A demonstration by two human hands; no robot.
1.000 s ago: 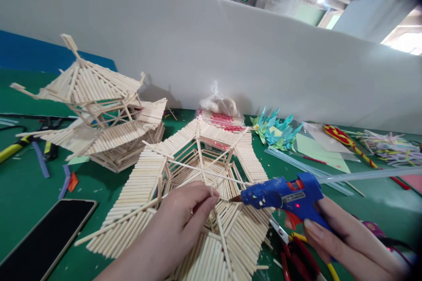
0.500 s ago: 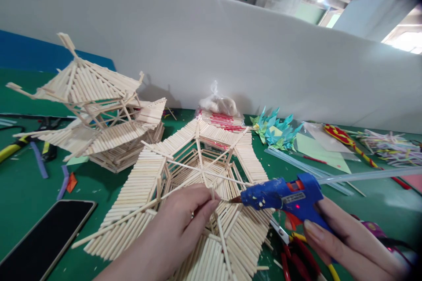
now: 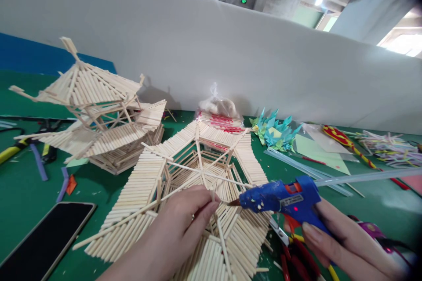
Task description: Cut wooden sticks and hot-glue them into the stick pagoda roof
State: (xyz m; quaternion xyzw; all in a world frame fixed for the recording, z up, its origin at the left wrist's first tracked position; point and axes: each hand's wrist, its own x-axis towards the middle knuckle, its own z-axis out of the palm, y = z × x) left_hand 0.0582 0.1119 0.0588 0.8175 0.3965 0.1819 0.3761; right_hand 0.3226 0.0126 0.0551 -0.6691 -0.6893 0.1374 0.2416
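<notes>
In the middle of the table stands a many-sided roof frame built of wooden sticks (image 3: 132,189). My left hand (image 3: 184,219) is over it, thumb and fingers pinched on a short wooden stick (image 3: 212,195) near the centre. My right hand (image 3: 332,232) grips a blue hot glue gun (image 3: 283,195) by its handle, with a clear glue stick (image 3: 369,177) sticking out of the back. The gun's nozzle points left, just right of my left fingertips; whether it touches a stick I cannot tell. A finished-looking stick pavilion (image 3: 99,109) stands at the left.
A phone (image 3: 46,241) lies at the front left, pliers (image 3: 49,145) behind it. Scissors (image 3: 290,241) lie under the right hand. At the back are a bag of sticks (image 3: 219,114), a teal paper flower (image 3: 275,129), spare glue sticks (image 3: 306,171) and paper strips (image 3: 389,147).
The glue gun has shifted very slightly left. My left hand keeps its pinch in almost the same place, and the view has tilted a little.
</notes>
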